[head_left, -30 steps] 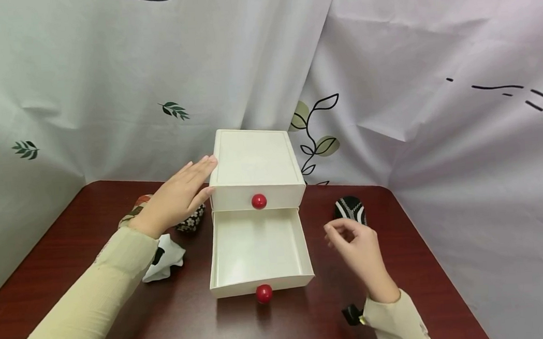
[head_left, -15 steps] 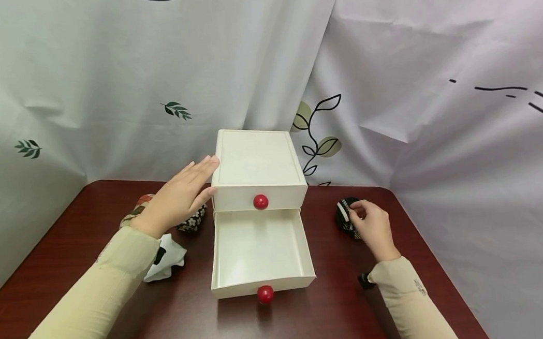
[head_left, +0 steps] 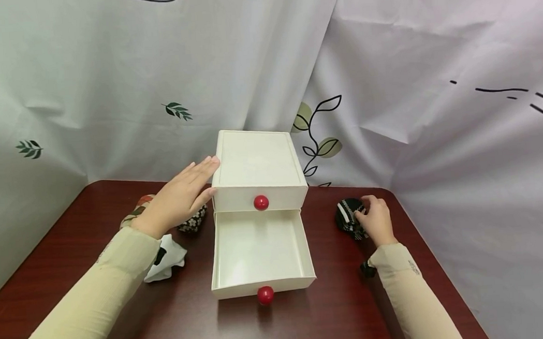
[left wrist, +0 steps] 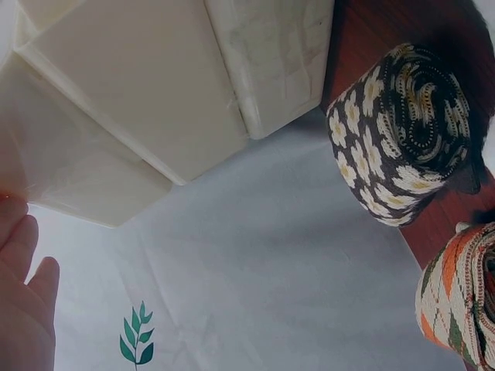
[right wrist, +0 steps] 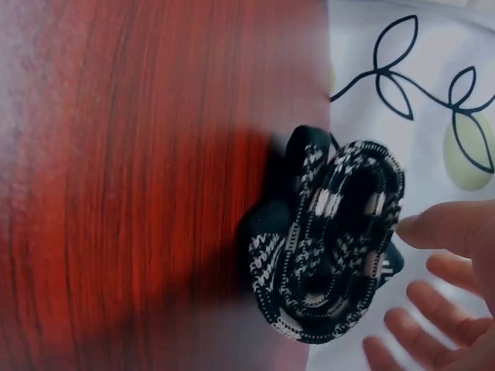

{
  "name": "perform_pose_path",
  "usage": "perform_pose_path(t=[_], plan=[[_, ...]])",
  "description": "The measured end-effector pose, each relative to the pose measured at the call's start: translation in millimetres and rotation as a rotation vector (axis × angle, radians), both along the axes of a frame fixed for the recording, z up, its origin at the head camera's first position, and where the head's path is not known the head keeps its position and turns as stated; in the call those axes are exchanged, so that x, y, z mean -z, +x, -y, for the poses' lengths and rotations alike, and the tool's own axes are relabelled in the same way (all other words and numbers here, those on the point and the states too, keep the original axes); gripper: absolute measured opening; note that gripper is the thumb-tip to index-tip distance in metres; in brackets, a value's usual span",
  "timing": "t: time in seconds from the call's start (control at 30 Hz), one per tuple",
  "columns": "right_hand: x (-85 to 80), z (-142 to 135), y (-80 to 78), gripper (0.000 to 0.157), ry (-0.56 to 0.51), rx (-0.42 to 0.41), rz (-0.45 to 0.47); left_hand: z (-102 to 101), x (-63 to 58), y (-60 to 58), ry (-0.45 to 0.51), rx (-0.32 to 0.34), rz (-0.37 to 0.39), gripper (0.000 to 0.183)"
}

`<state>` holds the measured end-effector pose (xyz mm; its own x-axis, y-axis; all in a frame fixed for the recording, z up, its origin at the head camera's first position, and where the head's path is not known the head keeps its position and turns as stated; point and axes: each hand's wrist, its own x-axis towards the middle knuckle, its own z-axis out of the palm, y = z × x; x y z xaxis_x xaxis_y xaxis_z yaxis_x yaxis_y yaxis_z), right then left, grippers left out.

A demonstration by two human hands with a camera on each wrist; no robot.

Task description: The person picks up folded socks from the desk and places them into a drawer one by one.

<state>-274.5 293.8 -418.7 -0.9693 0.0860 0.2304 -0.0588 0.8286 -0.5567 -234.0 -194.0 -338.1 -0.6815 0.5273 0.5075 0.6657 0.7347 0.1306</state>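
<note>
A small white drawer box (head_left: pixel 258 160) with red knobs stands in the middle of the table, its lower drawer (head_left: pixel 259 248) pulled out and bare inside. My left hand (head_left: pixel 173 204) lies flat with straight fingers against the box's left side; in the left wrist view its fingertips (left wrist: pixel 17 239) meet the white wall. At the right, a rolled-up black-and-white patterned sock pair (right wrist: pixel 329 247) rests on the table. My right hand (head_left: pixel 376 219) is at its right side, thumb tip right at the roll's edge and the other fingers spread loosely apart from it.
Left of the box sit a daisy-patterned roll (left wrist: pixel 387 135) and an orange-and-green patterned roll (left wrist: pixel 460 297), partly behind my left forearm. A white cloth piece with a black patch (head_left: pixel 166 259) lies nearer me. A patterned white curtain (head_left: pixel 264 56) hangs behind the table.
My right hand has moved outward and away to the sock roll, then slightly right along it. The roll looks slightly turned. The left hand has stayed against the box.
</note>
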Motion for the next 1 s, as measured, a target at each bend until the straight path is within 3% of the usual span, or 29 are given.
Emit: perform_pose_path(t=[0.2, 0.4, 0.5, 0.67, 0.8, 1.0], plan=[[0.9, -6.1, -6.1, 0.081, -0.04, 0.032, 0.264, 0.2, 0.9, 0.0, 0.004, -0.002, -0.003, 0.06], [1.3, -13.0, -9.4, 0.085, -0.131, -0.016, 0.402, 0.3, 1.9, -1.1, 0.006, -0.003, 0.003, 0.06], [0.6, -14.0, -10.3, 0.083, -0.188, -0.028, 0.43, 0.3, 1.9, -1.7, 0.008, -0.002, 0.001, 0.06], [1.2, -13.6, -14.2, 0.03, -0.275, -0.017, 0.453, 0.1, 1.4, -1.5, 0.004, -0.002, 0.003, 0.06], [1.9, -12.8, -15.2, 0.05, -0.31, -0.018, 0.46, 0.0, 1.2, -1.3, 0.002, -0.003, 0.006, 0.06], [2.3, -9.3, -12.5, 0.057, -0.351, -0.005, 0.437, -0.1, 1.4, -1.6, 0.003, -0.006, 0.008, 0.06]])
